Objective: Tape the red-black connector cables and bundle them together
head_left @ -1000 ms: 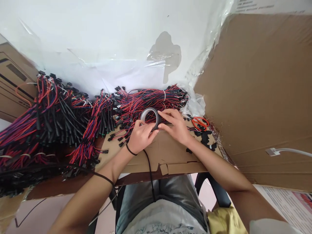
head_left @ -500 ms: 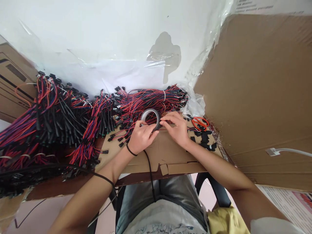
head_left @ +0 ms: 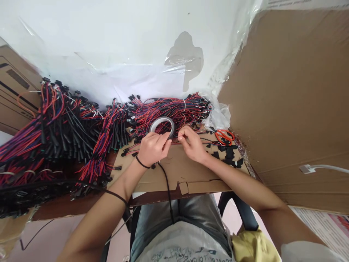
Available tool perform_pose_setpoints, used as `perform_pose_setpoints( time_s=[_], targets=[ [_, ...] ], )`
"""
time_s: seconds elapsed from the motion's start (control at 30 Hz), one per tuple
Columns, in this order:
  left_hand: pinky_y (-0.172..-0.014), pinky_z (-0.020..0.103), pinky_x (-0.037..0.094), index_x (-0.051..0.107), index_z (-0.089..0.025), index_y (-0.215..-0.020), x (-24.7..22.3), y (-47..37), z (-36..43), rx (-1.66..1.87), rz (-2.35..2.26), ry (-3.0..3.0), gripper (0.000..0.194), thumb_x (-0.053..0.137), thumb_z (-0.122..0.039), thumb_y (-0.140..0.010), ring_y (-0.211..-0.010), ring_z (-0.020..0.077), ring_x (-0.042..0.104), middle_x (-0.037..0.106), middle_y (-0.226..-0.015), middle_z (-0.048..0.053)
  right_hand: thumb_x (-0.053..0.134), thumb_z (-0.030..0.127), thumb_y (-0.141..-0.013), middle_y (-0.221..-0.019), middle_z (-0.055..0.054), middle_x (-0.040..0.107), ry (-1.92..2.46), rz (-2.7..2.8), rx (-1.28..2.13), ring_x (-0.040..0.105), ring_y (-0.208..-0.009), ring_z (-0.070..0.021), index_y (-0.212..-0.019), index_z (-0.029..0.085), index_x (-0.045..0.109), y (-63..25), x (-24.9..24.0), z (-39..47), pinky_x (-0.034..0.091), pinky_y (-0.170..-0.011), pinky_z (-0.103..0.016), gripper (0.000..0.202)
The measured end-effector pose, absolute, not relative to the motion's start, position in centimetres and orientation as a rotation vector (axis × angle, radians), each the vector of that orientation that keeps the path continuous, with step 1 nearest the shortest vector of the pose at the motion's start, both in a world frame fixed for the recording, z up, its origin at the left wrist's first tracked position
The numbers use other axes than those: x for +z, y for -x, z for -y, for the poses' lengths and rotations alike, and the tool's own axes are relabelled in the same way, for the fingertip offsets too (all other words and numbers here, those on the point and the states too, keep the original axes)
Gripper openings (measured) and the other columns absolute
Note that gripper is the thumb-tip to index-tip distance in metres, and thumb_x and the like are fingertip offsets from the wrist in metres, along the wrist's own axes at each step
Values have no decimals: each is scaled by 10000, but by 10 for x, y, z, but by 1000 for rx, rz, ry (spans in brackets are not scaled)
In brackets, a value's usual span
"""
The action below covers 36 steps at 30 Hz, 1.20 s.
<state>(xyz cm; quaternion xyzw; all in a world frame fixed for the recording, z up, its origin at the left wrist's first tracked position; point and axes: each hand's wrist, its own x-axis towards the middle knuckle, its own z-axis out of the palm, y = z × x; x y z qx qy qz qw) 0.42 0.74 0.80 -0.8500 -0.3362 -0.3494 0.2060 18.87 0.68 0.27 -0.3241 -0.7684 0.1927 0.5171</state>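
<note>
My left hand [head_left: 153,148] is closed on a roll of black tape [head_left: 172,129], which stands tilted with its pale inner ring showing. Just to the right, my right hand [head_left: 192,145] is pinched, thumb against forefinger. A short dark strip, apparently the loose end of the tape, runs from the roll to those fingertips. Both hands are above a cardboard sheet [head_left: 191,171]. Red and black wires with small black connectors lie behind and partly under the hands.
A tied wire bundle [head_left: 171,107] lies along the wall. More wire harnesses [head_left: 65,127] are heaped on the left. Orange-handled scissors [head_left: 225,137] and black tape scraps [head_left: 230,153] lie at the right, near a clear plastic bag [head_left: 219,115]. A large cardboard panel [head_left: 286,91] stands beyond.
My left hand has moved slightly left with the tape roll. A small gap has opened between the roll and my right fingertips, with a dark strip across it.
</note>
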Motion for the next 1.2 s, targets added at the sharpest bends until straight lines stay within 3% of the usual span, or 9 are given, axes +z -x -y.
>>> perform_pose_setpoints(
  time_s=[0.17, 0.27, 0.33, 0.4, 0.47, 0.57, 0.9, 1.03, 1.2],
  targets=[
    [-589, 310, 477, 659, -132, -915, 9, -7, -6, -979, 974, 2297, 183, 505, -206, -848, -526, 169, 606, 650, -579, 28, 470, 419, -924, -783, -23, 531, 884, 1729, 606, 503, -732, -141, -779, 197, 497, -189, -5, -11, 425, -660, -267, 266],
    [-584, 308, 483, 666, -137, -886, 7, -10, -5, -964, 984, 2291, 175, 510, -199, -837, -516, 164, 601, 655, -574, 27, 480, 434, -914, -1015, -78, 579, 1005, 1543, 535, 550, -794, -151, -1073, 207, 530, -192, -5, -14, 471, -661, -273, 281],
    [-577, 306, 485, 670, -143, -878, 5, -11, -5, -953, 993, 2301, 173, 513, -200, -832, -510, 162, 599, 665, -582, 29, 448, 411, -932, -1197, -119, 557, 1017, 1568, 409, 574, -885, -175, -1294, 219, 439, -194, -4, -15, 497, -736, -316, 410],
    [-572, 305, 487, 672, -143, -870, 4, -12, -4, -945, 997, 2307, 174, 513, -201, -833, -508, 162, 601, 670, -586, 31, 427, 375, -946, -1282, -122, 554, 989, 1746, 253, 567, -1027, -211, -1369, 227, 414, -195, -2, -14, 483, -856, -376, 448],
    [-570, 306, 489, 673, -137, -861, 4, -13, -4, -942, 990, 2299, 174, 513, -201, -835, -507, 165, 605, 676, -591, 35, 462, 345, -939, -1231, -94, 621, 956, 1924, 84, 554, -1096, -229, -1300, 233, 523, -194, -3, -14, 443, -937, -414, 383],
    [-568, 307, 489, 673, -129, -840, 5, -14, -3, -944, 974, 2269, 168, 517, -191, -835, -499, 167, 608, 680, -592, 37, 517, 280, -923, -1034, -54, 717, 924, 2014, -100, 608, -978, -204, -1086, 231, 671, -192, -6, -14, 436, -940, -410, 230],
    [-572, 311, 473, 672, -132, -837, 7, -19, 2, -845, 1029, 2302, 201, 485, -202, -858, -507, 170, 603, 647, -553, 27, 487, 194, -917, -821, -70, 713, 939, 2056, -227, 618, -755, -176, -871, 179, 694, -191, -5, -10, 495, -729, -313, 212],
    [-564, 313, 460, 673, -123, -836, 7, -20, 3, -837, 988, 2268, 205, 486, -201, -862, -487, 164, 586, 623, -529, 22, 483, 193, -898, -765, -66, 691, 1005, 2004, -30, 611, -725, -166, -780, 172, 674, -190, 0, -9, 481, -714, -290, 226],
    [-600, 328, 467, 677, -104, -928, 5, -19, 0, -805, 888, 2317, 239, 464, -199, -878, -527, 173, 602, 630, -554, 44, 543, 226, -818, -666, -7, 659, 1115, 1821, 594, 570, -614, -124, -677, 165, 647, -194, 7, -13, 448, -619, -243, 186]
  ],
)
